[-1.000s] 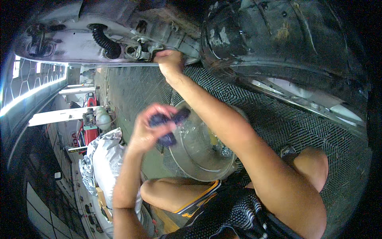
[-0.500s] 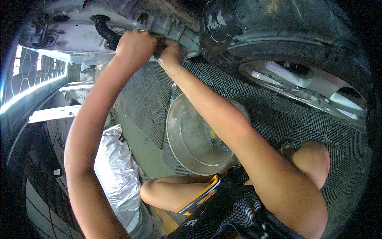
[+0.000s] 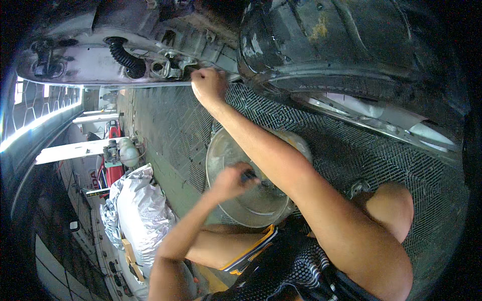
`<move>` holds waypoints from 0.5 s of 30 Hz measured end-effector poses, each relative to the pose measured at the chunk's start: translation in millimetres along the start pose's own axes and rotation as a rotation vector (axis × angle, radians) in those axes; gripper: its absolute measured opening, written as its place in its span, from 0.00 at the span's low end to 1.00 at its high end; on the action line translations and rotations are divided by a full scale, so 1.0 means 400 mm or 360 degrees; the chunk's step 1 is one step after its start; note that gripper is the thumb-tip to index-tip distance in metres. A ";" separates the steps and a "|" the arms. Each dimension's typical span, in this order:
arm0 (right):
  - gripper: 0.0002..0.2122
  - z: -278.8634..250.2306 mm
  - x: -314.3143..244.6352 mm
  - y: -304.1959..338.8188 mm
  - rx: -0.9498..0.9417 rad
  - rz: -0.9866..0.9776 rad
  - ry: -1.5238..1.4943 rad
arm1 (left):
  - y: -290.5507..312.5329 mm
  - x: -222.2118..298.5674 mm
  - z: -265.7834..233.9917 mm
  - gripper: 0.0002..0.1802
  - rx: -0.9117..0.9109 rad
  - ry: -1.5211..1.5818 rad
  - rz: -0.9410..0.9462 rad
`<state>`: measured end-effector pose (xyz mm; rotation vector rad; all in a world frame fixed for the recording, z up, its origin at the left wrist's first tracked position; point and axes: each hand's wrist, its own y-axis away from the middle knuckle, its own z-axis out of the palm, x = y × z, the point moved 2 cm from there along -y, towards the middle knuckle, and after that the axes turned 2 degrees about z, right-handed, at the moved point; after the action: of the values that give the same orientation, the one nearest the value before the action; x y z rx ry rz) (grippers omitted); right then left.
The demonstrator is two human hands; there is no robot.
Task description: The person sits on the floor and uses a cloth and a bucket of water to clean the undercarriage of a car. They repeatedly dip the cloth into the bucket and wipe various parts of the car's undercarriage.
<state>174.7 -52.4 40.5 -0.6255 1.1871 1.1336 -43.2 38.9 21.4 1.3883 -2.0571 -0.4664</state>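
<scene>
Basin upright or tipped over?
Upright: the basin faces open side up, its inside visible past the left hand.

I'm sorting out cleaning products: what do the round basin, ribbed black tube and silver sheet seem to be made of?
Round basin: probably metal, from its dull grey sheen, though plastic is possible.
Ribbed black tube: likely rubber or flexible plastic, given its bellows-like folds.
Silver sheet: perhaps metallised film or coated fabric; it's shiny and wrinkled.

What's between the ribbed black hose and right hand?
Between the ribbed black hose and the right hand, the head view shows a round opening, then a metal bracket.
</scene>
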 end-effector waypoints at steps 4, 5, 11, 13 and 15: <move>0.15 -0.005 -0.022 0.024 0.0293 -0.0452 0.0111 | -0.031 0.026 0.216 0.26 -0.0174 -0.0123 0.0120; 0.14 -0.008 -0.010 0.017 0.0139 -0.0376 0.0035 | -0.029 0.034 0.246 0.26 -0.0217 -0.0167 0.0040; 0.14 -0.004 0.032 0.025 0.0226 -0.0514 0.0208 | -0.081 -0.024 0.347 0.24 0.0199 0.0128 0.0298; 0.15 -0.001 0.039 0.039 0.0349 -0.0544 0.0242 | -0.084 -0.032 0.348 0.24 0.0247 0.0176 0.0282; 0.15 0.001 0.049 0.038 0.0440 -0.0558 0.0294 | -0.089 -0.029 0.350 0.23 0.0206 0.0185 0.0234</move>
<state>160.2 -39.8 24.7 -0.7015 1.3023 0.6140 -106.8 29.3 -108.5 1.2931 -2.1061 -0.1885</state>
